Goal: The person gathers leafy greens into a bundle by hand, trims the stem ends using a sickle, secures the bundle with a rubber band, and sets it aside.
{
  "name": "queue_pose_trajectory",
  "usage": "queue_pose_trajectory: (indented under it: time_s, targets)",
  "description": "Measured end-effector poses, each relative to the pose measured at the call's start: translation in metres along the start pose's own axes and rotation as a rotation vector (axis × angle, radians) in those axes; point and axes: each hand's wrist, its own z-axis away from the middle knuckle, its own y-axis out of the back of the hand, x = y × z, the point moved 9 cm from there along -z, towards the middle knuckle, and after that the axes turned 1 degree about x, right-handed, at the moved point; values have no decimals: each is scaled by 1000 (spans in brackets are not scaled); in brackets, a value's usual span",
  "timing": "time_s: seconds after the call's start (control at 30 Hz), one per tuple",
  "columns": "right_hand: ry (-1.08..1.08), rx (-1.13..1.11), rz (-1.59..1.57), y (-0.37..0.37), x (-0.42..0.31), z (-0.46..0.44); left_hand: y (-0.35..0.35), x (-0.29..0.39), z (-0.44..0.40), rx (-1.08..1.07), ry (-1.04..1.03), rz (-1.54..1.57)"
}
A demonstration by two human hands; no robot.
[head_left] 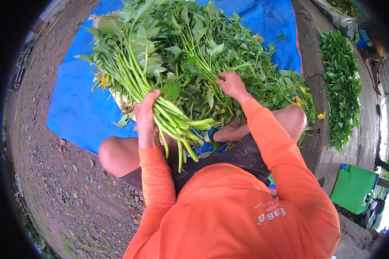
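Observation:
A thick bunch of water spinach (132, 71) is gripped in my left hand (146, 114), whose fingers wrap round the green stems. The cut stem ends hang down toward my lap, and the leaves point away from me. My right hand (234, 86) reaches into a large heap of loose water spinach (229, 52), its fingers closed on a few stems. Leaves partly hide those fingertips. Some yellow leaves show among the green ones. The heap lies between my bent knees and beyond.
Beneath the heap spreads a blue tarp (73, 97). Stony ground (73, 172) lies to the left. At the right, a long row of leafy greens (340, 86) rests on concrete, with a green plastic container (354, 188) nearer me. A white sack (339, 17) stands at the far right.

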Motion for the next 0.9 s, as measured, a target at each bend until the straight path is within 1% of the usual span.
queue_pose_trajectory:
  time_s: [0.07, 0.1, 0.2, 0.27, 0.33, 0.37, 0.4, 0.47, 0.5, 0.6, 0.63, 0.73, 0.77, 0.8, 0.87, 0.9]
  targets:
    - [-161, -177, -145, -17, 3, -5, 7, -3, -3, -14, -59, 17]
    - [-154, -254, -122, -12, -2, -6, 9, -1, -1, -11, -69, 20]
    - [-164, -285, -145, 10, -1, -7, 11, -1, 0, 8, -78, 52]
    - [-188, -233, -243, 30, 1, -13, 11, 0, 0, 10, -69, 69]
    - [-233, -148, -381, 65, -15, -18, 8, 2, 4, 6, -55, 85]
    - [-218, -121, -435, 82, -21, -26, 7, 3, 5, 13, -59, 82]
    - [-269, -62, -436, 116, -56, -20, 7, 4, 5, 17, -65, 66]
    - [-209, -75, -379, 156, -74, -34, 8, 5, 2, 18, -82, 38]
    - [-180, -103, -403, 178, -88, -38, 5, 5, 2, -6, -73, 73]
    - [-106, -51, -569, 234, -107, -47, -1, 9, 4, -24, -94, 110]
    - [-84, -41, -701, 238, -105, -53, -4, 11, 3, -27, -85, 106]
    - [-148, -168, -576, 225, -107, -47, -4, 6, 10, -49, -60, 71]
    - [-128, -62, -596, 242, -113, -44, -4, 5, 3, -62, -93, 75]
    - [-97, -76, -683, 243, -123, -53, -5, 9, -1, -69, -122, 74]
    - [-108, -87, -874, 240, -117, -42, 2, -3, -3, -47, -63, 50]
    - [-78, -116, -903, 234, -120, -40, 1, -3, -2, -32, -54, 27]
